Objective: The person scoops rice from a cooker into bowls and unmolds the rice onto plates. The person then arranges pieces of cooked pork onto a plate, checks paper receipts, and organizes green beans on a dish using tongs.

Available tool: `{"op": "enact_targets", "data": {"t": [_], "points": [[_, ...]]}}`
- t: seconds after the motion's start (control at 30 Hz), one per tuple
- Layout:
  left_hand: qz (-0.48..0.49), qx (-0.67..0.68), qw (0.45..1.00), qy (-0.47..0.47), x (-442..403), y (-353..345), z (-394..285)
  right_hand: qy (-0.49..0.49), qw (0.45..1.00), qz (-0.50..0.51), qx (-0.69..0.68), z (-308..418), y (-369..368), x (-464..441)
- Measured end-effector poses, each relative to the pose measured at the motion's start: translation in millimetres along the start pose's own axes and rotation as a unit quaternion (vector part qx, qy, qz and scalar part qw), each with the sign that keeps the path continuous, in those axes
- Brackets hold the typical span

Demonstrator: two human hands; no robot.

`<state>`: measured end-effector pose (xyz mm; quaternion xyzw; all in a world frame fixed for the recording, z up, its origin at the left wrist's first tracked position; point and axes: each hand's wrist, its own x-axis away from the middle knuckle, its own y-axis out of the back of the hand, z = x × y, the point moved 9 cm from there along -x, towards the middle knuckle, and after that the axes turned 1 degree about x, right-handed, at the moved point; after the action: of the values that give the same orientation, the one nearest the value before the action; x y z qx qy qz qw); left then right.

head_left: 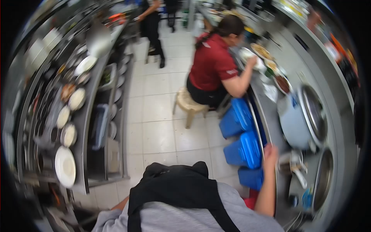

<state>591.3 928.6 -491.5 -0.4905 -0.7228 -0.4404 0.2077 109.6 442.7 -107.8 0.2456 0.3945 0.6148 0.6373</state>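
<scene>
My right hand (270, 152) is at the front edge of the steel counter (284, 189) on the right. Its fingers are blurred, and I cannot make out anything in them. Just beyond it on the counter are a metal container (285, 163) and a white handled utensil (299, 176). A large, shallow metal pan (324, 181) leans or stands further right. Ahead of the hand sits a big grey pot with a metal lid (303, 118). Only a bit of my left forearm shows beside my apron (174, 185); my left hand is out of view.
A co-worker in a red shirt (211, 62) sits on a beige stool (190, 104) at the right counter, near plates of food (282, 83). Blue lidded bins (243, 149) stand below. Bowls (69, 134) and a white plate (65, 166) line the left counter. Another person (152, 29) stands ahead.
</scene>
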Motion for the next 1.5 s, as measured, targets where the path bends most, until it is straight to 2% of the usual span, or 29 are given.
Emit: {"op": "enact_targets", "data": {"t": [0.03, 0.07, 0.1, 0.13, 0.2, 0.23, 0.3, 0.33, 0.37, 0.4, 0.43, 0.5, 0.6, 0.63, 0.67, 0.77, 0.8, 0.87, 0.93, 1.0, 1.07, 1.2, 1.3, 1.37, 1.43, 1.5], "points": [[0.0, 0.022, 1.0, 0.008, 2, -5, 15, 0.039, 0.993, 0.1, -0.054, -5, -71, 21], [0.0, 0.043, 0.999, 0.011, 0, -9, 26, 0.167, 0.959, 0.224, 0.052, 4, -145, 56], [0.001, 0.067, 0.998, 0.012, 0, -14, 36, 0.158, 0.916, 0.369, -0.023, -21, -221, 96], [0.003, 0.099, 0.995, 0.003, -7, -19, 45, 0.143, 0.861, 0.487, 0.021, -30, -272, 134], [-0.005, 0.187, 0.981, -0.051, -33, -27, 61, 0.131, 0.776, 0.606, 0.113, -33, -331, 180], [-0.011, 0.244, 0.966, -0.09, -49, -26, 64, 0.132, 0.761, 0.62, 0.136, -24, -349, 180], [-0.036, 0.313, 0.94, -0.134, -81, -6, 58, 0.139, 0.751, 0.624, 0.162, 3, -380, 164], [-0.066, 0.225, 0.965, -0.116, -72, 34, 28, 0.14, 0.754, 0.619, 0.167, 17, -395, 152], [-0.092, 0.134, 0.982, -0.094, -41, 92, -34, 0.141, 0.761, 0.611, 0.169, 35, -408, 138], [-0.081, 0.017, 0.991, -0.106, -67, 112, -39, 0.143, 0.768, 0.601, 0.169, 55, -418, 125], [-0.074, -0.099, 0.985, -0.12, -84, 138, -57, 0.142, 0.774, 0.594, 0.165, 76, -428, 113], [-0.233, -0.25, 0.931, -0.128, -75, 215, -109, 0.141, 0.788, 0.579, 0.155, 120, -450, 92], [-0.236, -0.238, 0.931, -0.144, -100, 304, -166, 0.149, 0.8, 0.564, 0.137, 183, -482, 62], [-0.24, -0.191, 0.942, -0.138, -105, 332, -180, 0.15, 0.802, 0.563, 0.132, 201, -492, 56], [-0.243, -0.145, 0.95, -0.132, -113, 357, -187, 0.151, 0.802, 0.563, 0.127, 218, -504, 48], [-0.265, -0.118, 0.946, -0.144, -158, 398, -187, 0.161, 0.799, 0.567, 0.121, 259, -538, 28], [-0.257, -0.114, 0.948, -0.149, -176, 402, -181, 0.166, 0.795, 0.57, 0.122, 270, -551, 21], [-0.179, -0.122, 0.968, -0.126, -223, 390, -158, 0.18, 0.787, 0.577, 0.128, 289, -580, 4], [-0.097, -0.139, 0.974, -0.147, -257, 365, -137, 0.2, 0.773, 0.585, 0.14, 306, -614, -17], [0.008, -0.1, 0.99, -0.095, -277, 338, -112, 0.227, 0.754, 0.595, 0.16, 323, -650, -46], [0.053, -0.086, 0.994, -0.049, -293, 329, -88, 0.26, 0.731, 0.603, 0.184, 344, -686, -81], [0.035, -0.098, 0.994, 0.029, -321, 361, -74, 0.333, 0.67, 0.616, 0.246, 390, -742, -151], [0.013, -0.146, 0.989, 0.022, -366, 398, -74, 0.375, 0.647, 0.605, 0.273, 428, -771, -205], [-0.016, -0.2, 0.98, -0.01, -402, 435, -91, 0.38, 0.662, 0.587, 0.269, 454, -785, -241], [-0.02, -0.125, 0.992, 0.025, -423, 467, -119, 0.31, 0.738, 0.551, 0.236, 478, -792, -291], [-0.035, -0.073, 0.996, 0.03, -452, 497, -160, 0.27, 0.774, 0.536, 0.202, 493, -799, -333]]}}
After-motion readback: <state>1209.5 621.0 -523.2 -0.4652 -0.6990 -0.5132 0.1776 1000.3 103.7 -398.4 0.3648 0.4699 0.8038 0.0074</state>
